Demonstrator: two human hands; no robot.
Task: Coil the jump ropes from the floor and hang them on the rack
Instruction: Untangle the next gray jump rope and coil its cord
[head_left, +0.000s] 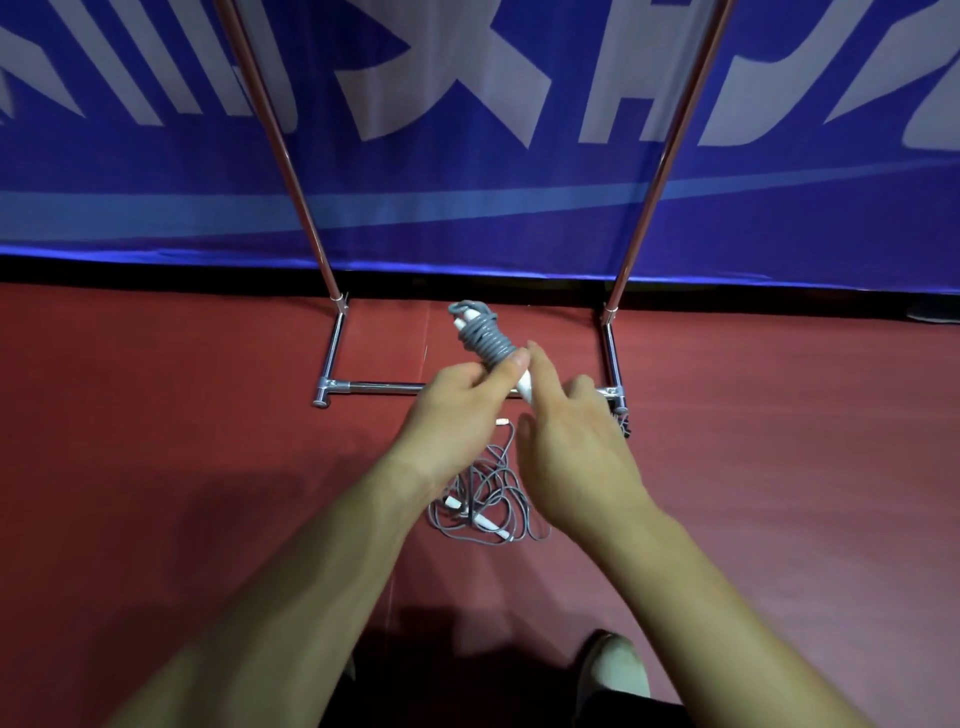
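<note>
Grey rope (483, 338), wound tight round its white handles (523, 388), sits in the left grip (457, 410), whose fingers curl round the bundle, probably to keep the turns from slipping before it goes on the rack (332, 358) just beyond. Beside it the right grip (571, 447) lies against the near handle end, forefinger straight, but blur hides whether it pinches anything. A second rope (483, 512) lies loose on the floor (156, 415) under the wrists, partly covered, and the rack's top is cut off.

Sports hall: red court floor (779, 467), blue banner (467, 197).
</note>
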